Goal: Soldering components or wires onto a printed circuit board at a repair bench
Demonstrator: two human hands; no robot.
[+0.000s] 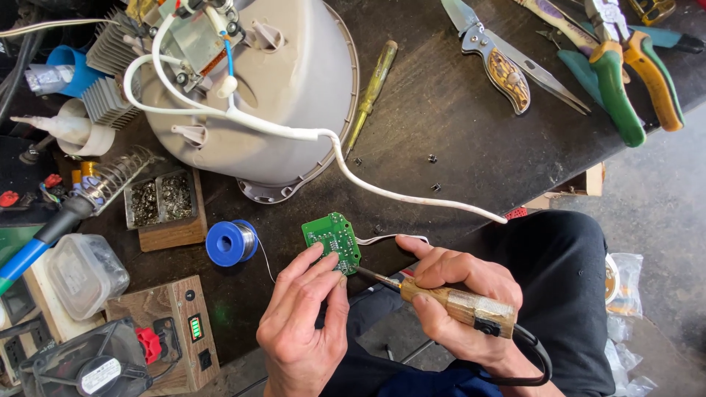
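My left hand (301, 316) pinches a small green circuit board (332, 239) by its lower edge, holding it over the front edge of the dark workbench (456, 125). My right hand (460, 301) grips a soldering iron with a wooden handle (456, 303); its metal tip touches the board's lower right corner. Thin white wires run from the board toward the right. A blue spool of solder wire (231, 243) lies just left of the board, a strand trailing toward my left hand.
An overturned beige appliance housing (294, 95) with a white cable sits at the back. A yellow screwdriver (373, 88), folding knife (489, 55), scissors and green-orange pliers (632, 73) lie to the right. A tray of small parts (158, 200), wooden box (173, 331) and fan (88, 364) stand left.
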